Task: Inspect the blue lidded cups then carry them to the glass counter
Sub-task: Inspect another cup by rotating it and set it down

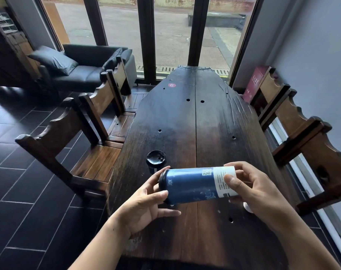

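You hold one blue cup (193, 185) with both hands. It lies on its side in the air, just above the near end of the long dark table (185, 117). It does not touch the table.

Your left hand (144, 203) holds the end with the black lid (162, 184). Your thumb and fingers curl around that end. Your right hand (251, 190) holds the other end, the bottom. Its thumb presses on the white label (222, 182) and its fingers curl behind the cup.

A second cup (156, 159) stands upright on the table, just past the lid end of the first one. You see mostly its dark round top. So there are two cups: one in your hands and one on the table.

A small white thing (247, 208) peeks out under your right hand. You cannot tell what it is.

There are four wooden chairs. On the left are the near left chair (72, 133) and the far left chair (109, 90). On the right are the near right chair (309, 145) and the far right chair (271, 88). One red round sticker (172, 85) sits at the far end of the table. One black sofa (84, 67) stands by the window.
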Demonstrator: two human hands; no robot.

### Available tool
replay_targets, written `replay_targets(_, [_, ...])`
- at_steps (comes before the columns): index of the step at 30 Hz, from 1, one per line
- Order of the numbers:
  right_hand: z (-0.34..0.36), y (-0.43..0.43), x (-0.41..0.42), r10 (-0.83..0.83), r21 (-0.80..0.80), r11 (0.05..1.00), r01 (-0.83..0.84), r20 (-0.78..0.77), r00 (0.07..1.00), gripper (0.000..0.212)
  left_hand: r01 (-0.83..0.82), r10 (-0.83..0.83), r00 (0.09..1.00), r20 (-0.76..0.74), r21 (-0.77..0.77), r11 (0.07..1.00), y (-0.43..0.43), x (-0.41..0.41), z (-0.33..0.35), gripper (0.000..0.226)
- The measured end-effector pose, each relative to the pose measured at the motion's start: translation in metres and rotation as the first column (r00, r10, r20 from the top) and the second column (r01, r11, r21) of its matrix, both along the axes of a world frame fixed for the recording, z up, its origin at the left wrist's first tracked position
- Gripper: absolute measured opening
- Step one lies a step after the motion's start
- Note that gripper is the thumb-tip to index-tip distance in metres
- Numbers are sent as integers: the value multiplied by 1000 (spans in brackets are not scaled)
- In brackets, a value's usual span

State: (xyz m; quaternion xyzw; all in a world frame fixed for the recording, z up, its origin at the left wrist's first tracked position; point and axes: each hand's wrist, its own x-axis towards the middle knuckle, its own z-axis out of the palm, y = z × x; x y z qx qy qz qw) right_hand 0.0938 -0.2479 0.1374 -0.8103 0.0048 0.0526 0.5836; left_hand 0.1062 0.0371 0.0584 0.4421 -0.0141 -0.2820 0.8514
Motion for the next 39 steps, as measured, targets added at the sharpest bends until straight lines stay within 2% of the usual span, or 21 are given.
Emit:
replay_targets(4, [-1,-4,0,44,-63,997,-40,63,997,51,99,-98,994,-54,20,995,1,4,4,80])
replay_targets(8, [2,-5,0,106,-147,985,-91,101,989,43,159,-148,975,-168,54,986,-1,9,7,79])
replay_targets(13, [2,-5,0,160,-170,975,-144,89,983,41,142,-114,967,-229,108,984,-7,14,3,69])
replay_targets(15, [1,-6,1,153,-168,976,-139,72,986,48,117,-93,970,-226,96,988,-9,15,2,67])
replay_targets(18, [-1,-8,5,114,-135,985,-109,31,993,58,78,-61,980,-190,81,994,-9,17,-1,86])
replay_targets(20, [-2,-8,8,76,-120,990,-75,4,997,62,52,-40,990,-137,84,995,-10,19,-3,91])
replay_targets(27, [-11,-14,12,22,-112,993,-28,-54,998,62,4,1,997,-73,68,998,-14,20,-7,67])
replay_targets(32, [-19,-15,9,41,-103,994,-46,-53,998,55,-32,35,999,-37,77,997,-17,19,-10,68])
replay_targets(35, [-28,-14,7,-7,-68,998,4,-45,999,52,-77,79,996,-50,54,996,-21,21,-7,68])
replay_targets(39, [-44,-7,-4,37,-45,998,-42,-97,995,57,-168,170,985,-42,53,984,-30,31,1,67])
